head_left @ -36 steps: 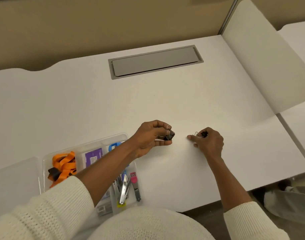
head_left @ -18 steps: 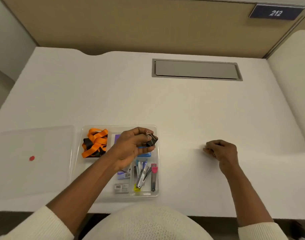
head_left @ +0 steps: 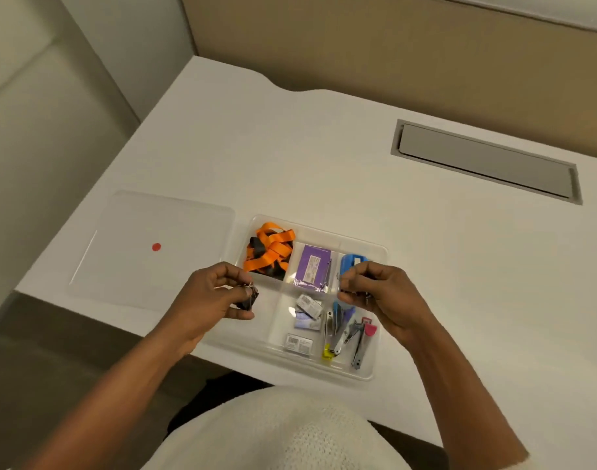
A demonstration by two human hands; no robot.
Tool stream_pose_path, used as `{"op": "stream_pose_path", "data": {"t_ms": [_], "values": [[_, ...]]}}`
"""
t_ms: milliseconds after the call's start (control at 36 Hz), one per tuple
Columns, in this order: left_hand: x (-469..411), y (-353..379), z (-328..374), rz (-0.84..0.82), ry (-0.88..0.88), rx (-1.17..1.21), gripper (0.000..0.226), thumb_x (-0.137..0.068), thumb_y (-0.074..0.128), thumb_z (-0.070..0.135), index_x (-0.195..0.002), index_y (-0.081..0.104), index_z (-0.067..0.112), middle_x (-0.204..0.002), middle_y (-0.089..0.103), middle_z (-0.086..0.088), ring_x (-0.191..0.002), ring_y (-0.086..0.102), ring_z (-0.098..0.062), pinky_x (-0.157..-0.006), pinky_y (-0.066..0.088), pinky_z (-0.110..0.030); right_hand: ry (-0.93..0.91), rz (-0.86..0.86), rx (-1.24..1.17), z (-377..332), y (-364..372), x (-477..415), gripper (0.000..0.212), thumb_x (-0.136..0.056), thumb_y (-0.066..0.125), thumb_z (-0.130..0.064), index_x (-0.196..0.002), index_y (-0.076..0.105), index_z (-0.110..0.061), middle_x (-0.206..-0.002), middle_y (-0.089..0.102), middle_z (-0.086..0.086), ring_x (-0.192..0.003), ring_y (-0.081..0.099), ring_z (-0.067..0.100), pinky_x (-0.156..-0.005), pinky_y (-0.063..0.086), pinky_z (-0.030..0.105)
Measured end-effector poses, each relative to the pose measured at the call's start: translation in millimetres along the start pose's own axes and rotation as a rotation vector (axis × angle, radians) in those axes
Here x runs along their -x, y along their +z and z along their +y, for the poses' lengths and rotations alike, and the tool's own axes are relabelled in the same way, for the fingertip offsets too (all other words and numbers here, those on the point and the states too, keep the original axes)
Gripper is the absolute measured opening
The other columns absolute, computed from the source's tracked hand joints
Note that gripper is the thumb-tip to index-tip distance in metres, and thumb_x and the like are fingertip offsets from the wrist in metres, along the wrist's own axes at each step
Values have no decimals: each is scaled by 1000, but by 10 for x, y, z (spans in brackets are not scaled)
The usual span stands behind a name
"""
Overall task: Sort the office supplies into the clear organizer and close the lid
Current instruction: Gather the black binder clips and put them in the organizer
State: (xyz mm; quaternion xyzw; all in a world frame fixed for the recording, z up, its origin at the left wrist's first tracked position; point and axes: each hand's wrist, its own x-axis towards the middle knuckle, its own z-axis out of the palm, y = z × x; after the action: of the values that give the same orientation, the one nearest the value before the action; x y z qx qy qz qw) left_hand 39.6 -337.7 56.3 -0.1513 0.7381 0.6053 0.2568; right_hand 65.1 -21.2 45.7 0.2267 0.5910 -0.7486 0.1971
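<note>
Over the organizer's near-left compartment: my left hand [head_left: 213, 296], fingers curled and pinching a small black binder clip [head_left: 250, 297] between thumb and fingertips; the clip sticks out at the right edge of the hand, just above the compartment's floor.
Over the divider between the two right compartments: my right hand [head_left: 378, 293], fingers curled tight around something small with thin wire bits showing; I cannot tell for sure what it is, since the fingers hide most of it.
Organizer: the clear organizer [head_left: 378, 362] sits on the white desk [head_left: 324, 164] near its front edge, open, both hands above it.
Far-left compartment: an orange lanyard [head_left: 273, 247] bunched up with black parts, just beyond my left hand.
Far-middle compartment: a purple box [head_left: 312, 268], lying flat between my two hands and a little farther off.
Far-right compartment: a blue stapler [head_left: 349, 262], partly hidden behind my right fingers.
Near-middle compartment: small staple boxes [head_left: 307, 312] and a barcoded packet [head_left: 299, 342].
Near-right compartment: staple removers [head_left: 346, 335], one with a pink tip, one with a yellow end, below my right hand.
Lid: the clear lid [head_left: 195, 218] lies flat on the desk just left of the organizer, a red dot [head_left: 156, 246] on it, apart from my left hand.
Far right on the desk: a grey cable hatch [head_left: 487, 162], well away from both hands.
</note>
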Motion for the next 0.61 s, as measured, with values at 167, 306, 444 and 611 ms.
{"op": "stream_pose_path", "data": {"t_ms": [167,306,444,611], "values": [[6,-107,-173,34,81,-346,17,-94,78,12,-97,74,28,-99,75,2,-66,81,-19,-71,66,-32,29,-154,229,50,877,-196,7,-84,80,1,-84,81,-7,-87,78,14,-85,79,28,-78,65,33],[-36,-75,-220,86,175,-545,20,-92,80,15,-98,68,30,-95,75,11,-62,78,-9,-66,63,-24,54,-137,418,156,1246,-361,5,-85,81,-2,-90,79,-2,-88,79,14,-86,80,27,-83,66,42],[-81,-65,-255,86,312,-777,15,-94,79,19,-106,70,21,-102,74,4,-81,70,-14,-79,62,-29,46,-5,654,280,1499,-417,4,-86,81,-8,-89,78,-9,-85,80,6,-77,80,17,-81,66,42],[-177,-19,-329,51,390,-935,19,-97,74,18,-114,67,18,-113,70,-2,-95,70,-19,-83,58,-26,-42,124,970,307,1790,-386,15,-94,75,-21,-107,73,-12,-103,75,6,-88,76,24,-86,64,41]]}}
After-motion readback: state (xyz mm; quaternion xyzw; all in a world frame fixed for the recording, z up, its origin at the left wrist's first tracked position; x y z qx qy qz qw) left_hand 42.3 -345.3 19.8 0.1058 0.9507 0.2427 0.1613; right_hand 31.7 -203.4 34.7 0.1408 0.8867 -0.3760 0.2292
